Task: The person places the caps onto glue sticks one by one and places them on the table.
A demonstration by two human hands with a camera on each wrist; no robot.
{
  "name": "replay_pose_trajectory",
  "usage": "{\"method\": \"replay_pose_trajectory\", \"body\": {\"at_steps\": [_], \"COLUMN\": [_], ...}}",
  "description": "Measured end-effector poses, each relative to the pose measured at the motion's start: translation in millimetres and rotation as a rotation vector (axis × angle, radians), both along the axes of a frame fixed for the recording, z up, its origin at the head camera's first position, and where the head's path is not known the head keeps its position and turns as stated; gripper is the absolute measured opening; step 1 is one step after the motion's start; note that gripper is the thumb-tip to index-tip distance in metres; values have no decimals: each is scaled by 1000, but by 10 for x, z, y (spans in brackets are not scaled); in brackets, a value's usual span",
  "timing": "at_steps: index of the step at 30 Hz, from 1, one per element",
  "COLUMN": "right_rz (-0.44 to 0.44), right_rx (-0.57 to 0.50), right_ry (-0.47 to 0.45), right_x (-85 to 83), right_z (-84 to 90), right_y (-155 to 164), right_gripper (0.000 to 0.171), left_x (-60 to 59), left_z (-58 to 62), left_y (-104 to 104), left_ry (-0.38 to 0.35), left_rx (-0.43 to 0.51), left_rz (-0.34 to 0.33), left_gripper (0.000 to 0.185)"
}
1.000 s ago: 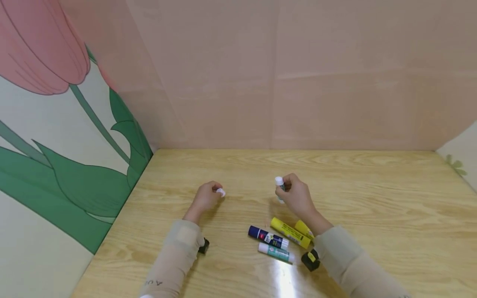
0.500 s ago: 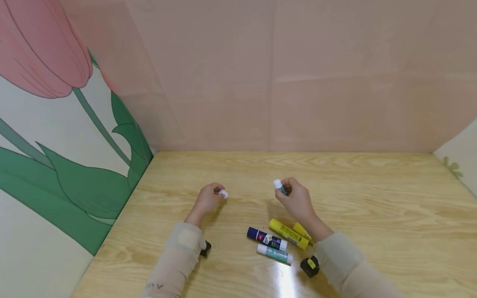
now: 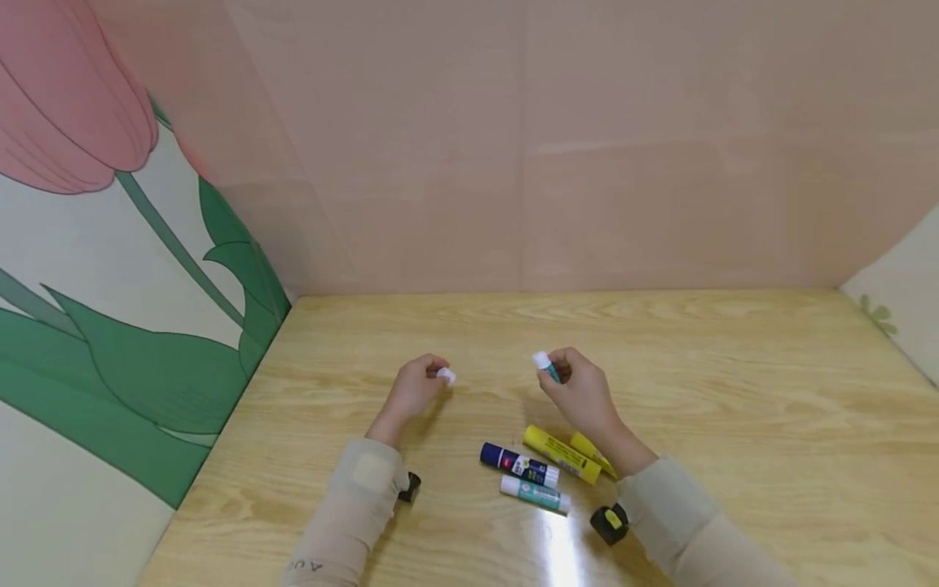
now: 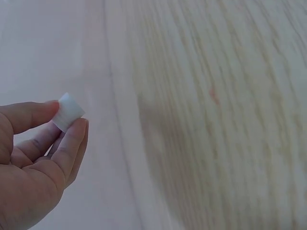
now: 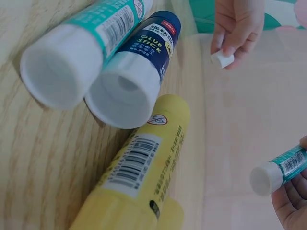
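Light wood-grain bench (image 3: 734, 424), bounded at the rear by a pink panel and at the left by a panel printed with a tulip. Lying on it, grouped near the front centre: a dark blue glue stick (image 3: 519, 464); a teal glue stick (image 3: 535, 494) just in front of it; a yellow glue stick (image 3: 561, 454) touching the blue one's end; and a second yellow glue stick (image 3: 589, 449), partly hidden behind the first.
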State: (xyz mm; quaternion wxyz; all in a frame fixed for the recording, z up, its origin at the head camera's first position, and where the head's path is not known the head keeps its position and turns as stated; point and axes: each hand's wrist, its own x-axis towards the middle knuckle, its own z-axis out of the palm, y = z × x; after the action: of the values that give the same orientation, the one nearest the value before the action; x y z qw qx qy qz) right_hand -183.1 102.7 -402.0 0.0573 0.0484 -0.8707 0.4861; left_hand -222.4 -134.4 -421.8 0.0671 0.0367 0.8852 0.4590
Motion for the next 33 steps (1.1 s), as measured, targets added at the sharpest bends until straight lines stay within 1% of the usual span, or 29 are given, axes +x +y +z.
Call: {"method": "replay_pose_trajectory", "body": {"at_steps": [4,9,11,15,19,23,33], "right_rz": [6,20,27,48,61,70,81], "right_rx": [5,13,12,11,16,25,24], "right_ry": [7,18,25,25,13,13,1], "right_x": [6,12,18,39,67,86,116], "right_z": [-9,-8,-4,0,3,17,27], "right_y": [-6,-21,-33,-55,-71,-88,-123], "right_gripper": [21,20,19,18,18,19,20], "left_x": [29,75,96,135,167,195,235], "left_z": [52,119,149,195,218,236,254], "left_y": [22,43,53,76,97,106,90], "left_ry": [7,32,43,44,37,28,20], "left_rx": [8,9,20,53,79,80,92], "left_rz": [-4,-24,-38,-42,-40,-34,-47], "left_gripper": [23,24,24,24,25,25,25]}}
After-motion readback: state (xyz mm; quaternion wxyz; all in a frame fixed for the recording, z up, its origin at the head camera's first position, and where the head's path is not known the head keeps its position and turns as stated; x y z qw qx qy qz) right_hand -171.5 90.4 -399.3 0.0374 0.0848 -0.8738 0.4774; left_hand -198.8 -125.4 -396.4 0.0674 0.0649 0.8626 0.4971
